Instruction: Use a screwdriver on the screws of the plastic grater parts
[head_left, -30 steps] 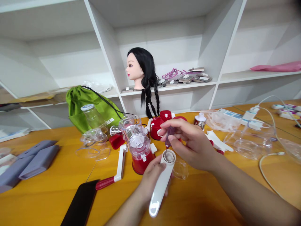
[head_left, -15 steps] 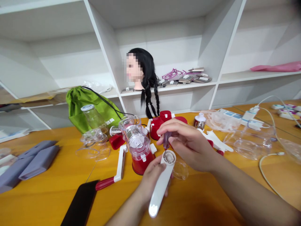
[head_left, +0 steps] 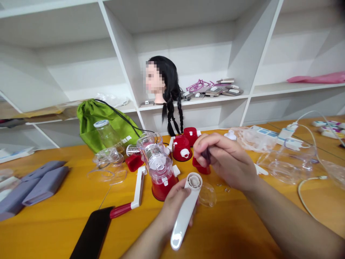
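Observation:
My left hand [head_left: 174,201] grips a white plastic crank arm [head_left: 183,219], its round hollow socket end facing up and its narrow end toward me. My right hand [head_left: 229,160] is closed on a small screwdriver with a dark purple handle [head_left: 206,155], held above and to the right of the socket, apart from it. Its tip is hidden. Several tiny screws [head_left: 226,190] lie on the table below my right hand. Left of the crank arm stands a red-based grinder with a clear body [head_left: 161,169]. A second white crank with a red grip [head_left: 121,210] lies farther left.
A black phone [head_left: 90,233] lies front left, with grey-purple boxes [head_left: 45,183] beyond it. Behind are a green drawstring bag [head_left: 87,118], red grinder parts [head_left: 182,147] and a metal drum [head_left: 132,149]. Clear plastic parts [head_left: 285,165] and a white cable [head_left: 302,196] lie right.
My right hand has lifted the screwdriver out of the socket and moved right, tilting it. The tiny screws and red parts behind have come into view. My left hand keeps the crank arm in place.

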Demonstrator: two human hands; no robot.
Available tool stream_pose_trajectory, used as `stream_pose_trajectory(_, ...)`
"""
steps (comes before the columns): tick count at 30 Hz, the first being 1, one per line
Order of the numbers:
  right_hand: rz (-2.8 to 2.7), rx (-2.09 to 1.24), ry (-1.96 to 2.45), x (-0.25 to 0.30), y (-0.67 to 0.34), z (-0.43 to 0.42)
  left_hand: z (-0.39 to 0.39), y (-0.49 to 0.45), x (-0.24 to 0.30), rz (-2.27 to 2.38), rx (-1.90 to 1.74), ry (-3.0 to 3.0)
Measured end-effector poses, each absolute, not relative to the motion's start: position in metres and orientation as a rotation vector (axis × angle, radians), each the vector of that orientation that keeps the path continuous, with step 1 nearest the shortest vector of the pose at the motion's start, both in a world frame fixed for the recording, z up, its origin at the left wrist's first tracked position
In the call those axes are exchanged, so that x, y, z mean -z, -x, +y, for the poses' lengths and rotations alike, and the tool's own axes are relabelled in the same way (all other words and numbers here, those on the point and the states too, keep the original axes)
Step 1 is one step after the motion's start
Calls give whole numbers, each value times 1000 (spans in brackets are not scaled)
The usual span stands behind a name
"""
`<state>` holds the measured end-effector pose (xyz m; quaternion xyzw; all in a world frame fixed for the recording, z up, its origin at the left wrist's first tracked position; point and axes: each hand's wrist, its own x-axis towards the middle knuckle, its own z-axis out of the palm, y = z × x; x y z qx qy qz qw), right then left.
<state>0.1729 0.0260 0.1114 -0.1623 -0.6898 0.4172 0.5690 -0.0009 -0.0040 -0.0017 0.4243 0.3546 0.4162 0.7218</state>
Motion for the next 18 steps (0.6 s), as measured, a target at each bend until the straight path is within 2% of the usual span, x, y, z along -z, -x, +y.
stream_pose_trajectory(4,-2105,-504,742,-120,-180,21,-4,2,-5,826,-935,-957)
stream_pose_trajectory(7,-2414,-271,919,-117,-183,25,-4,2,-9,842,-942,-972)
stream_pose_trajectory(14,-2612,-104,1005,-103,-176,28,-4,3,-10,891,-906,-953)
stream_pose_trajectory(18,-2617,-146,1012,-103,-175,27,-3,4,-10,891,-880,-966)
